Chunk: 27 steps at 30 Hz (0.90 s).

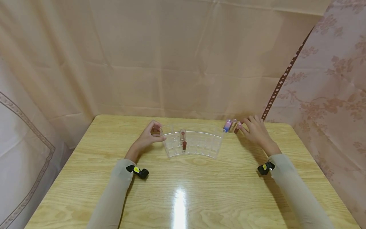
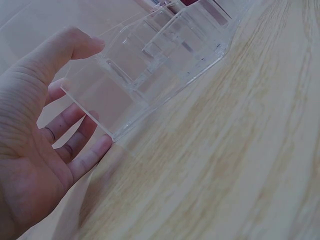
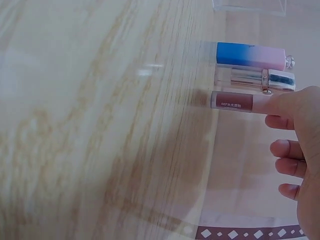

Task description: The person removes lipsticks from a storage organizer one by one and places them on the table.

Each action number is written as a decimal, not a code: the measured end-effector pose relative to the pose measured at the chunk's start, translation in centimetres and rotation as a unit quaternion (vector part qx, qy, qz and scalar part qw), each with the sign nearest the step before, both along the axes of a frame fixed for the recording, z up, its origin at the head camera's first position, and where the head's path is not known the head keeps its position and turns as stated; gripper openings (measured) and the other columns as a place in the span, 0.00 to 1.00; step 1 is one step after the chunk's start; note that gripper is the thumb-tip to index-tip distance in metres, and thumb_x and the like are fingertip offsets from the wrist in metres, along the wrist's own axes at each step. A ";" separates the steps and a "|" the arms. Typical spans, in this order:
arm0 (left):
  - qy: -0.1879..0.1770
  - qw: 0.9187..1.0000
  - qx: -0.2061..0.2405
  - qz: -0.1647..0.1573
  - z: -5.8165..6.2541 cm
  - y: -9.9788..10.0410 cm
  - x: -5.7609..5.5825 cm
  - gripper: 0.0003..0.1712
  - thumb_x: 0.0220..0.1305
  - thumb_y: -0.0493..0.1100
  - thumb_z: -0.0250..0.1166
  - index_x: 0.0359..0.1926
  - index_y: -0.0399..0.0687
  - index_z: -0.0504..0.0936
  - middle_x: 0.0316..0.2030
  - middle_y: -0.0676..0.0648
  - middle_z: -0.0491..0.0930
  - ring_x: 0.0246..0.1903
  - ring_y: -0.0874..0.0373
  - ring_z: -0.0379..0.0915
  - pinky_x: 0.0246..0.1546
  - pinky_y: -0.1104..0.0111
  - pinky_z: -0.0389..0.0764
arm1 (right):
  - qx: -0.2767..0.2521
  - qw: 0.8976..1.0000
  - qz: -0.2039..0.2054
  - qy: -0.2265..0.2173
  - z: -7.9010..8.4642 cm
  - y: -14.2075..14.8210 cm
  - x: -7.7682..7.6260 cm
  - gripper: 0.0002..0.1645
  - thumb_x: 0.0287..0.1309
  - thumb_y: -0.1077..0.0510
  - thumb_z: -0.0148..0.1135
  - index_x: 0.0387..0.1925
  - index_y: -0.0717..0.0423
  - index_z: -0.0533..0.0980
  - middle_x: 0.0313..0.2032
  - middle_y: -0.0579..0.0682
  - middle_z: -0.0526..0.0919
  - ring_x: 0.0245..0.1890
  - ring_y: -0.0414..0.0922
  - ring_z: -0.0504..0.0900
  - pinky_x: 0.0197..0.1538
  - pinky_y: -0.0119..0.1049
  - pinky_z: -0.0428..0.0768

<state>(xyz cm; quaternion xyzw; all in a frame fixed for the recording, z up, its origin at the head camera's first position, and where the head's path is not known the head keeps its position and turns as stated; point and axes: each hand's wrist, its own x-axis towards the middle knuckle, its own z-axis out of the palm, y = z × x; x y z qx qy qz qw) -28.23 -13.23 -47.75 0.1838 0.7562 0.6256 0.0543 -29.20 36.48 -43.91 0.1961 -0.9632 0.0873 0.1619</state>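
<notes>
A clear, curved, stepped acrylic lipstick organizer [image 1: 200,144] stands on the table. My left hand [image 1: 150,135] grips its left end; in the left wrist view the thumb lies over the side panel [image 2: 95,105] and the fingers are behind it. Two lip tubes stand in its slots, a pinkish one [image 1: 183,135] behind a dark red one [image 1: 184,145]. Beyond the organizer's right end, my right hand [image 1: 255,130] pinches the pink cap of a brown lip gloss tube [image 3: 232,101]. Next to that tube are a clear one with a silver band [image 3: 250,77] and a blue-to-pink one [image 3: 247,55].
The wooden table [image 1: 228,194] has its back edge against a beige curtain [image 1: 183,70]. Floral cloth [image 1: 328,95] with a brown border hangs on the right. Each wrist carries a small black camera [image 1: 138,171].
</notes>
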 end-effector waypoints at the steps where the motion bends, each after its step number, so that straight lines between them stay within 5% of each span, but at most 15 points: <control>1: 0.000 1.000 0.000 0.000 0.0 0.0 0.0 0.32 0.55 0.27 0.73 0.56 0.32 0.65 0.52 0.34 0.70 0.48 0.46 0.74 0.51 0.71 0.78 | 0.001 1.000 0.001 0.001 0.0 0.1 0.0 0.20 0.70 0.51 0.62 0.49 0.66 0.79 0.47 0.65 0.78 0.48 0.61 0.68 0.49 0.58 0.68; 27: -0.014 1.000 0.003 -0.002 0.1 -0.1 -0.2 0.33 0.55 0.27 0.73 0.58 0.30 0.65 0.51 0.34 0.70 0.48 0.48 0.72 0.51 0.69 0.78 | -0.030 0.999 0.013 -0.013 0.5 -0.1 0.2 0.23 0.69 0.53 0.63 0.59 0.62 0.76 0.48 0.65 0.78 0.47 0.60 0.69 0.47 0.55 0.66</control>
